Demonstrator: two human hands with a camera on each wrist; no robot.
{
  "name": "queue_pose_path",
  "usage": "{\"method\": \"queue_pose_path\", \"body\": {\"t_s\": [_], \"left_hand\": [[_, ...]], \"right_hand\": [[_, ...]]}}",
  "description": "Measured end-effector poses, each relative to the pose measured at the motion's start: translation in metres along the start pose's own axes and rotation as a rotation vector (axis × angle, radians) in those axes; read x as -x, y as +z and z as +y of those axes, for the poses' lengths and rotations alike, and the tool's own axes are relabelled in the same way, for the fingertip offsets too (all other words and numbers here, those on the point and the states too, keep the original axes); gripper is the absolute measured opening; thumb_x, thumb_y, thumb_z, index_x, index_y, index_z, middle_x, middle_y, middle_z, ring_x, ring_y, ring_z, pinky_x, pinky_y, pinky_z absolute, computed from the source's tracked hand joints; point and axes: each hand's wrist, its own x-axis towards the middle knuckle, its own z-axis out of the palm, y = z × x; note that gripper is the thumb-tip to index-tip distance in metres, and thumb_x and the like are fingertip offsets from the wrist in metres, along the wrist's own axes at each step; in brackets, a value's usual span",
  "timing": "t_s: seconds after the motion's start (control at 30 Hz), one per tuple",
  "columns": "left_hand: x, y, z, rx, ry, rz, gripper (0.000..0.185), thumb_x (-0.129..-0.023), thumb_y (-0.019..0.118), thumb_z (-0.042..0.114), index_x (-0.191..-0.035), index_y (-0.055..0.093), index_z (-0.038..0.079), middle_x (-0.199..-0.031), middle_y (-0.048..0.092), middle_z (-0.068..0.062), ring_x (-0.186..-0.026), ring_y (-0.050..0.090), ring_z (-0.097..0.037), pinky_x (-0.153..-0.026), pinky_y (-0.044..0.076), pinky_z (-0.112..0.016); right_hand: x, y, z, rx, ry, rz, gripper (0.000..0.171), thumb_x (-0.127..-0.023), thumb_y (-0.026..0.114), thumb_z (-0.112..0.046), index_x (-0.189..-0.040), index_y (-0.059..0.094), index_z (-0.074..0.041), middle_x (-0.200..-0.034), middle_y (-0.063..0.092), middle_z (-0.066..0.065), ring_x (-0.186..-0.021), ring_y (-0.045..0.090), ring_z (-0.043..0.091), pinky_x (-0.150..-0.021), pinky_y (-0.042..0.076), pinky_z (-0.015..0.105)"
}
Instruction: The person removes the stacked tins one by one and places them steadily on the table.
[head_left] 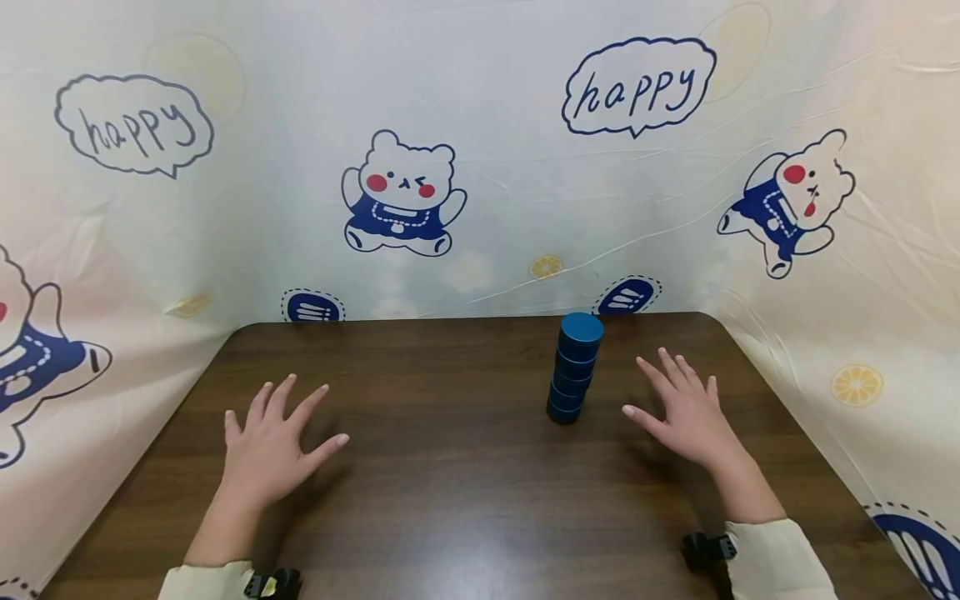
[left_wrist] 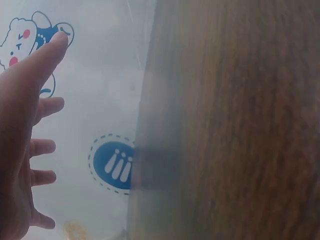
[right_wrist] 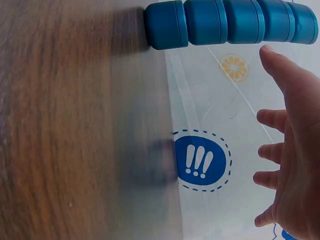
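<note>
The stack of blue discs (head_left: 574,367) stands upright, long axis vertical with a slight lean, on the dark wood-grain table (head_left: 450,492), right of centre toward the far edge; the round pieces look smooth. The right hand (head_left: 686,412) hovers just beside it and the left hand (head_left: 266,446) well apart to the left, both flat, fingers spread, holding nothing. The glossy backdrop sheet (head_left: 495,125) behind shows cartoon bears and "happy" in speech bubbles.

1. The right hand (right_wrist: 295,150) shows at the right edge, fingers spread and straight, holding nothing.
2. A stack of blue round blocks (right_wrist: 230,22) stands on the dark wooden table (right_wrist: 75,130), just beside the thumb, not touching.
3. A printed cloth (right_wrist: 220,115) with an exclamation badge (right_wrist: 200,161) hangs behind.
</note>
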Motion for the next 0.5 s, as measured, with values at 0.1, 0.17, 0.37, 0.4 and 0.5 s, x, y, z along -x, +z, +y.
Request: {"method": "queue_pose_path", "body": {"t_s": [0.1, 0.17, 0.37, 0.4, 0.5], "left_hand": [[-0.002, 0.000, 0.002, 0.009, 0.006, 0.000, 0.082, -0.080, 0.058, 0.074, -0.145, 0.045, 0.025, -0.151, 0.029, -0.023, -0.136, 0.021, -0.051, -0.092, 0.007, -0.086], [-0.004, 0.001, 0.003, 0.014, 0.008, -0.002, 0.083, -0.080, 0.058, 0.075, -0.145, 0.045, 0.025, -0.151, 0.029, -0.023, -0.136, 0.022, -0.051, -0.092, 0.007, -0.086], [-0.008, 0.001, 0.010, 0.040, 0.018, 0.001, 0.082, -0.080, 0.060, 0.073, -0.145, 0.045, 0.026, -0.151, 0.031, -0.023, -0.135, 0.023, -0.051, -0.093, 0.009, -0.085], [-0.009, 0.002, 0.012, 0.043, 0.021, 0.002, 0.082, -0.080, 0.060, 0.072, -0.146, 0.045, 0.026, -0.151, 0.031, -0.023, -0.135, 0.023, -0.051, -0.093, 0.009, -0.085], [-0.011, 0.003, 0.015, 0.052, 0.029, 0.005, 0.082, -0.080, 0.060, 0.073, -0.146, 0.044, 0.027, -0.151, 0.032, -0.022, -0.135, 0.024, -0.050, -0.093, 0.011, -0.085]], "right_hand": [[-0.001, 0.000, 0.000, -0.026, 0.001, 0.001, 0.084, -0.090, 0.055, -0.063, -0.153, 0.032, -0.012, -0.158, 0.016, 0.025, -0.141, 0.013, 0.051, -0.100, 0.003, 0.081], [-0.001, 0.000, 0.000, -0.049, -0.001, 0.001, 0.083, -0.090, 0.056, -0.061, -0.153, 0.032, -0.012, -0.158, 0.016, 0.025, -0.141, 0.014, 0.051, -0.100, 0.005, 0.081], [-0.005, 0.001, -0.001, -0.125, -0.017, 0.002, 0.084, -0.090, 0.060, -0.058, -0.153, 0.031, -0.012, -0.158, 0.018, 0.025, -0.141, 0.015, 0.051, -0.099, 0.009, 0.081], [-0.006, 0.001, -0.002, -0.136, -0.019, 0.002, 0.084, -0.089, 0.061, -0.057, -0.153, 0.031, -0.012, -0.158, 0.018, 0.025, -0.141, 0.016, 0.051, -0.099, 0.009, 0.081], [-0.007, 0.002, -0.003, -0.171, -0.030, 0.003, 0.085, -0.089, 0.064, -0.055, -0.153, 0.031, -0.011, -0.158, 0.019, 0.025, -0.141, 0.017, 0.050, -0.100, 0.012, 0.080]]}}
